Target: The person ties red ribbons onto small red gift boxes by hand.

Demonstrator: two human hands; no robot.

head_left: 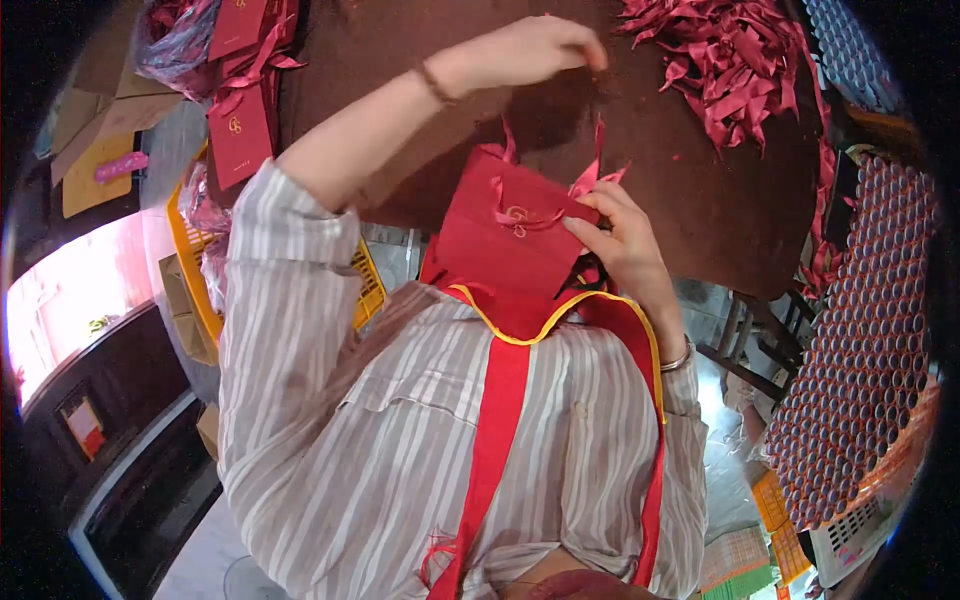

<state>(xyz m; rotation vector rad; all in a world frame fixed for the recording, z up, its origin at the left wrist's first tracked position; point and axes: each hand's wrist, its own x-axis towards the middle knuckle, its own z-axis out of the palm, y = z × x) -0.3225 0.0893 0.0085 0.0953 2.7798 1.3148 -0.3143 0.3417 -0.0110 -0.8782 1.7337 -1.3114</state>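
Note:
My right hand grips the right edge of a small red paper bag with a gold emblem and a ribbon handle, held in front of my chest. Red ribbon ends stick up from the bag's top. My left hand is raised above the dark brown table, its fingertips pinched together. Whether a ribbon is between those fingers I cannot tell. I wear a striped shirt and a red apron with yellow trim.
A heap of cut red ribbons lies on the table at the upper right. More red bags lie at the upper left beside a yellow crate. Trays of small round tubes fill the right side.

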